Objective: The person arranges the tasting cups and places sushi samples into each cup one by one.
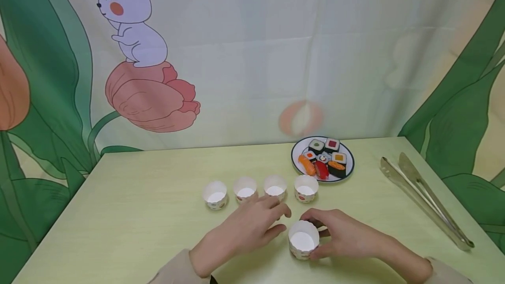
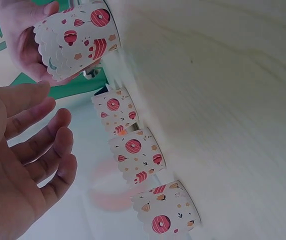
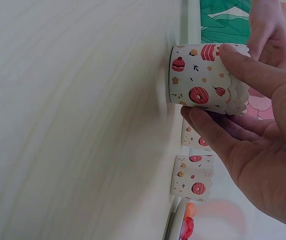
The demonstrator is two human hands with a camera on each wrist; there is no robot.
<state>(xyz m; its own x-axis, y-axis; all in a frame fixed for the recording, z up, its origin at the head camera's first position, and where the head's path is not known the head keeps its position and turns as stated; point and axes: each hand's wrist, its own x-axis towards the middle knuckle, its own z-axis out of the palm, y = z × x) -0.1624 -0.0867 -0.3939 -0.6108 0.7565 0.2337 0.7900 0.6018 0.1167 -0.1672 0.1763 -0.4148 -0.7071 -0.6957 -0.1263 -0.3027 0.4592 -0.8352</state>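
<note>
My right hand (image 1: pixel 347 233) holds a white paper baking cup (image 1: pixel 304 240) between thumb and fingers, low over the table. Its scalloped rim looks several layers thick in the right wrist view, and red donut and cake prints (image 3: pixel 199 95) cover the side. Left of that cup, my left hand (image 1: pixel 252 222) is held with fingers loosely bent and nothing in them. Behind the hands, more baking cups stand in a row: one at the left end (image 1: pixel 215 195), two in the middle (image 1: pixel 245 187) (image 1: pixel 275 186) partly hidden by the left hand, and one at the right (image 1: pixel 306 188).
A round plate (image 1: pixel 295 161) with several sushi pieces (image 1: pixel 321 170) sits at the back, behind the right-hand cup. Metal tongs (image 1: pixel 428 205) lie along the table's right side. A printed cloth (image 1: pixel 244 56) with a rabbit hangs behind the table (image 1: pixel 130 214).
</note>
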